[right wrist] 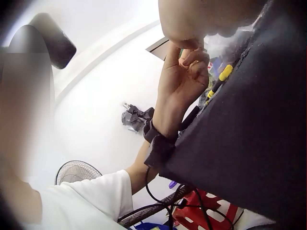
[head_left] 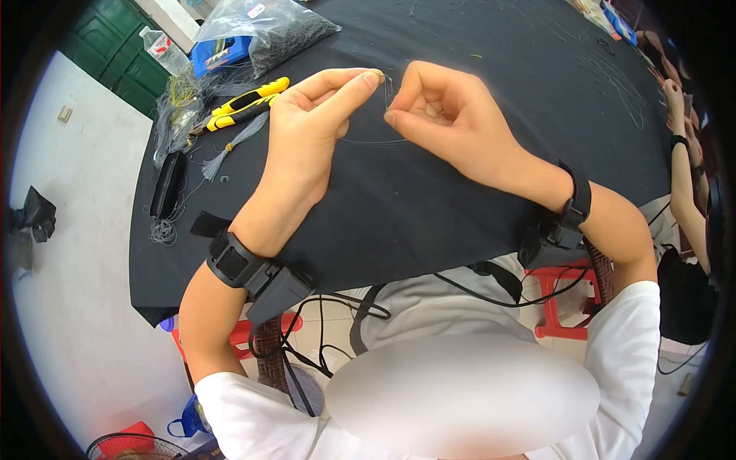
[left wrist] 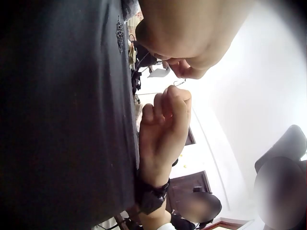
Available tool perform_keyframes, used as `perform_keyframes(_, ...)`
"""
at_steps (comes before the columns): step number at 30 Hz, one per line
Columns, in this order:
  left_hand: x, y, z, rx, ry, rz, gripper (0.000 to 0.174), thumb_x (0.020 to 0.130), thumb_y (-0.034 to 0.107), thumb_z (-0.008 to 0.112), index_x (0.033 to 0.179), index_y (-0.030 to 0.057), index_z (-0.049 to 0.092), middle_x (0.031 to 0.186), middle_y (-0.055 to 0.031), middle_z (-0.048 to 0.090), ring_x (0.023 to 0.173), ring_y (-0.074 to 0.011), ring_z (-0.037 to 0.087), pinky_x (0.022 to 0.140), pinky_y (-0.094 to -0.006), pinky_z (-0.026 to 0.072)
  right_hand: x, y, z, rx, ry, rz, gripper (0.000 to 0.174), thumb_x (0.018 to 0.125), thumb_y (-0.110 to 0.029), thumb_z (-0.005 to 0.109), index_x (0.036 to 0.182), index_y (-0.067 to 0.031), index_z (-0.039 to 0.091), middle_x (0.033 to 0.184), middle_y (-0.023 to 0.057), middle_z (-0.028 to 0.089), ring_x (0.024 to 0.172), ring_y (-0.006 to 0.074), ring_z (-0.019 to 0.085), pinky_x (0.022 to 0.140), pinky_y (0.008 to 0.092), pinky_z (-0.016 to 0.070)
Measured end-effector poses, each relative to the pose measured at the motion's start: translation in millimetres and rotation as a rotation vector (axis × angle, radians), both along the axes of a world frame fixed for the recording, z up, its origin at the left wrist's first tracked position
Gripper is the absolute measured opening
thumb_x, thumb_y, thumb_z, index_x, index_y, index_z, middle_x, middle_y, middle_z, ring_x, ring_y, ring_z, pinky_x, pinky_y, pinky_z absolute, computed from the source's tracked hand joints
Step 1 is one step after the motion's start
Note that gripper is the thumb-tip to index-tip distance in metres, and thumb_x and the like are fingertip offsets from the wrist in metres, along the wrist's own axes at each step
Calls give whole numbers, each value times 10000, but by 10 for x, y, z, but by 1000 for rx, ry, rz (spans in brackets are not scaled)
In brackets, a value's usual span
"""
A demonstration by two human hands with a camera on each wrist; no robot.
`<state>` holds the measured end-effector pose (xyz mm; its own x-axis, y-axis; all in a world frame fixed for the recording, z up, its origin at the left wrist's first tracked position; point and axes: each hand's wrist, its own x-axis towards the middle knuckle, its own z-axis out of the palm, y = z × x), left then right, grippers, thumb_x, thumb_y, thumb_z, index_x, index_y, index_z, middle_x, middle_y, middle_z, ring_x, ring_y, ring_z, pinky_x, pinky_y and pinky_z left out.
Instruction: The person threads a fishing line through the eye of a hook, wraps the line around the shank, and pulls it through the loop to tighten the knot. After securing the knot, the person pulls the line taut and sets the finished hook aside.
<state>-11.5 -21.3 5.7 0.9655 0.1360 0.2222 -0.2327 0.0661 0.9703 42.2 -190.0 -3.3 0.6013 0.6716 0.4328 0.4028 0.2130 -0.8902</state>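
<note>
Above the black-covered table (head_left: 429,222), my left hand (head_left: 310,123) pinches a tiny metal hook (head_left: 388,79) between thumb and forefinger. A thin clear line (head_left: 376,142) hangs in a loose curve below the hands. My right hand (head_left: 460,126) has its fingers curled in and pinches the line close to the hook, thumb against forefinger. In the left wrist view, the small hook (left wrist: 180,83) shows between the fingertips of both hands. The right wrist view has my left hand (right wrist: 184,79) partly behind the right one, which hides the hook.
Yellow-and-black pliers (head_left: 245,103) lie left of my left hand, beside a tied bundle of line (head_left: 230,149). A black case (head_left: 168,184) and tangled line are near the left edge. Behind stand a clear bag of dark pieces (head_left: 276,34) and a plastic bottle (head_left: 162,50).
</note>
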Motion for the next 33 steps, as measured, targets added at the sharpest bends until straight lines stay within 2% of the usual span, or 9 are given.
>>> perform_keyframes(8, -67, -121, 84, 32, -108, 70, 142, 797, 75, 655, 890, -32, 647, 767, -13, 638, 625, 15, 503, 537, -111, 361, -84, -52, 124, -20, -443, -188, 37, 793, -43, 583, 783, -30, 551, 556, -29, 349, 504, 35, 285, 446, 214, 256)
perform_keyframes(11, -71, -122, 100, 126, -141, 91, 128, 792, 62, 653, 881, -30, 648, 683, 20, 601, 553, 29, 452, 488, -117, 313, -58, -77, 186, -23, -461, -221, 48, 809, -5, 603, 850, -19, 582, 622, -51, 456, 547, -4, 349, 477, 170, 256)
perform_keyframes(14, -29, -77, 34, 225, -198, 91, 113, 787, 64, 654, 865, -18, 654, 573, 73, 510, 482, 41, 366, 441, -131, 244, 15, -60, 198, 47, -466, -226, 69, 797, -66, 607, 848, -26, 586, 561, -43, 354, 505, 20, 298, 445, 204, 246)
perform_keyframes(18, -21, -98, 20, 248, -210, 80, 99, 778, 70, 663, 849, 1, 663, 518, 103, 429, 454, 45, 303, 423, -144, 193, 79, -64, 242, 71, -487, -262, 67, 793, -83, 615, 832, -31, 598, 559, -55, 375, 501, 9, 312, 449, 195, 246)
perform_keyframes(21, -21, -97, 18, 268, -210, 64, 96, 773, 70, 668, 842, 4, 666, 524, 101, 442, 456, 45, 304, 426, -140, 198, 107, -114, 282, 1, -449, -217, 79, 825, -76, 614, 883, -26, 598, 660, -53, 495, 587, -3, 389, 512, 166, 283)
perform_keyframes(24, -44, -113, 36, 273, -220, 42, 97, 767, 61, 672, 841, -2, 667, 556, 89, 474, 465, 44, 307, 427, -139, 205, 118, -128, 333, 4, -233, -151, 95, 830, -91, 607, 858, -1, 598, 649, -53, 496, 547, -2, 387, 480, 153, 295)
perform_keyframes(27, -54, -127, 54, 264, -246, 20, 100, 763, 44, 672, 847, -10, 665, 634, 57, 543, 487, 44, 325, 434, -135, 231, 198, -140, 311, -23, -275, -131, 57, 844, -44, 598, 882, -6, 577, 650, -71, 469, 559, -24, 369, 479, 139, 264)
perform_keyframes(30, -63, -142, 67, 201, -262, -2, 106, 769, 28, 665, 862, -21, 660, 733, 15, 604, 514, 41, 352, 454, -125, 266, 246, -109, 239, -63, -346, -208, 96, 831, -99, 614, 887, -22, 600, 701, -54, 528, 619, -7, 416, 528, 155, 295)
perform_keyframes(33, -61, -127, 58, 130, -273, -24, 119, 779, 19, 656, 887, -33, 652, 800, -18, 629, 538, 34, 389, 490, -118, 307, 293, -84, 172, -18, -189, -125, 130, 817, -134, 615, 861, -11, 617, 600, -84, 447, 535, -15, 377, 465, 164, 278)
